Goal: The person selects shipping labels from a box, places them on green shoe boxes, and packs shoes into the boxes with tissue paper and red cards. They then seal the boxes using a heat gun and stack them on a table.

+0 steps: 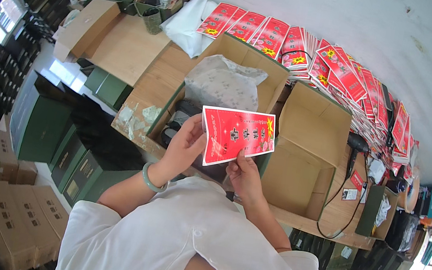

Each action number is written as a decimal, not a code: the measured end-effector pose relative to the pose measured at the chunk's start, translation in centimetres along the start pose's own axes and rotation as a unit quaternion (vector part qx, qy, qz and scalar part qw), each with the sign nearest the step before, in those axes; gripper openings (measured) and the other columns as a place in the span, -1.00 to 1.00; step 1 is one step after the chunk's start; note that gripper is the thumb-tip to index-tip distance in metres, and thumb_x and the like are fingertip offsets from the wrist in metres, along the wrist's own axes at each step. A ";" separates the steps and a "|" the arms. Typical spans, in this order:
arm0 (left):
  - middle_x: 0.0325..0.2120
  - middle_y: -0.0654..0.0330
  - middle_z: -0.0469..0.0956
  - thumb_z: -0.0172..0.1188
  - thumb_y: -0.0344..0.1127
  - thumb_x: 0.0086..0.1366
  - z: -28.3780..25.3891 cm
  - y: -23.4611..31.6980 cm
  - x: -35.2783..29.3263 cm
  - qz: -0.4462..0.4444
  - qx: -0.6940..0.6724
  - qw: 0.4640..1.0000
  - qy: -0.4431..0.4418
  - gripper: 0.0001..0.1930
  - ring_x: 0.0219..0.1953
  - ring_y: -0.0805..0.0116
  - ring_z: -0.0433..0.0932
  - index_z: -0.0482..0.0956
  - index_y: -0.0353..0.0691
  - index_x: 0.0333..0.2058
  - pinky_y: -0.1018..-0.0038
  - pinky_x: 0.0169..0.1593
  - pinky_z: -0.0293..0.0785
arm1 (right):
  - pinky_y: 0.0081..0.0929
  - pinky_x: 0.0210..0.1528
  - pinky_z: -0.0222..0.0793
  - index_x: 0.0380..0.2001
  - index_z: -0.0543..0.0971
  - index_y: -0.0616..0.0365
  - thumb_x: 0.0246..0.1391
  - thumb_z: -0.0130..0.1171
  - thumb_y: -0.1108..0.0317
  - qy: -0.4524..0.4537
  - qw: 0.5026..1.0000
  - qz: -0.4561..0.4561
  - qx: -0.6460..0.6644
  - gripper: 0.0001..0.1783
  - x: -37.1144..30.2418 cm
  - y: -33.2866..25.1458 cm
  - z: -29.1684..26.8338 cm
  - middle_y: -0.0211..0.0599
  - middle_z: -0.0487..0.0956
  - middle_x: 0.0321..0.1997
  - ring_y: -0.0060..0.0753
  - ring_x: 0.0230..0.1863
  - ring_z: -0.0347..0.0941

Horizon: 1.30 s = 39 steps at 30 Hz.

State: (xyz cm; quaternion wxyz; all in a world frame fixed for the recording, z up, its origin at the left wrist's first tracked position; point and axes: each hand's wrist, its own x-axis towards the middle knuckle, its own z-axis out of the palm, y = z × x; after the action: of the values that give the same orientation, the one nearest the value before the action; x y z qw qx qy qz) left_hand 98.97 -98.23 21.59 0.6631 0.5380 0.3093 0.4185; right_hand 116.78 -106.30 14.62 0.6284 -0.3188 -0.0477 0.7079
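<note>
The card [235, 141] I see is bright red with a white edge, dark letters and a yellow star shape in one corner, plus little pink spots near its end. The pile of cards [349, 80] by the wall [332, 9] has the same red, white and yellow, and the wall is pale grey-white. The bangle [147, 180] is soft green and the shirt [136, 247] is plain white. The thin paper [224, 82] is whitish with small grey marks. Both open boxes, the left box [256, 56] and the right box [293, 184], are tan inside with dark green edges. The table [169, 68] is light brown wood.
</note>
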 end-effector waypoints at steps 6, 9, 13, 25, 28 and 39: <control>-0.07 0.28 0.51 -0.06 -0.34 0.48 -4.4 -0.9 2.8 -0.099 -0.102 0.990 -0.015 -0.65 -0.06 0.60 0.49 0.29 -0.23 0.19 0.60 -0.03 0.43 | -0.64 -0.41 0.22 -0.22 0.48 0.02 0.35 0.02 0.22 0.086 0.995 -0.058 -0.012 -0.85 1.7 2.2 2.1 -0.57 0.46 -0.41 -0.71 -0.49 0.26; -0.14 0.39 0.51 -0.11 -0.24 0.51 -6.3 -1.3 3.8 -0.158 -0.169 0.972 -0.032 -0.68 -0.16 0.69 0.49 0.35 -0.16 0.15 0.68 -0.15 0.43 | -0.63 -0.39 0.24 -0.20 0.48 0.01 0.35 0.03 0.23 0.119 0.988 -0.093 -0.020 -0.87 2.7 3.4 3.5 -0.57 0.47 -0.40 -0.70 -0.48 0.26; -0.06 0.31 0.51 -0.01 -0.33 0.45 -8.5 -1.2 5.1 -0.243 -0.263 0.932 -0.060 -0.67 -0.06 0.55 0.54 0.34 -0.16 0.16 0.53 -0.02 0.51 | -0.62 -0.38 0.23 -0.21 0.48 0.00 0.35 0.02 0.24 0.186 0.973 -0.132 -0.045 -0.88 3.7 5.3 5.5 -0.56 0.46 -0.41 -0.68 -0.48 0.26; -0.02 0.19 0.54 0.07 -0.43 0.34 -14.3 -5.5 9.3 -0.383 -0.304 0.850 -0.196 -0.64 -0.03 0.43 0.57 0.40 -0.19 0.11 0.45 0.04 0.54 | -0.59 -0.39 0.32 -0.23 0.52 0.09 0.31 0.08 0.15 0.316 0.928 -0.158 -0.119 -0.76 4.4 9.8 9.1 -0.45 0.54 -0.42 -0.60 -0.44 0.42; -0.01 0.11 0.54 0.05 -0.21 0.39 -16.4 -7.3 10.3 -0.385 -0.283 0.868 -0.134 -0.64 -0.01 0.27 0.57 0.38 -0.09 0.12 0.24 0.06 0.52 | -0.58 -0.37 0.39 -0.19 0.53 0.14 0.29 0.11 0.12 0.343 0.916 -0.160 -0.129 -0.70 6.8 9.0 9.7 -0.32 0.61 -0.33 -0.54 -0.39 0.51; 0.08 0.03 0.44 -0.08 -0.01 0.47 -19.5 -13.0 12.2 -0.315 -0.172 0.930 -0.080 -0.45 -0.06 0.18 0.57 0.20 -0.16 0.30 0.26 -0.01 0.53 | -0.60 -0.71 0.16 -0.28 0.58 0.23 0.30 -0.03 0.15 0.432 0.873 -0.108 -0.199 -0.65 18.8 10.1 8.2 -0.19 0.67 -0.44 -0.44 -0.59 0.58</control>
State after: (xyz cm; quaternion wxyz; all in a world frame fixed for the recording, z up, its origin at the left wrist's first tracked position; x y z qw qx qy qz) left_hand 90.67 -79.49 4.99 0.8657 0.3222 0.3321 0.1910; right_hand 103.76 -88.30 9.06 0.5826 -0.7036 0.0544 0.4032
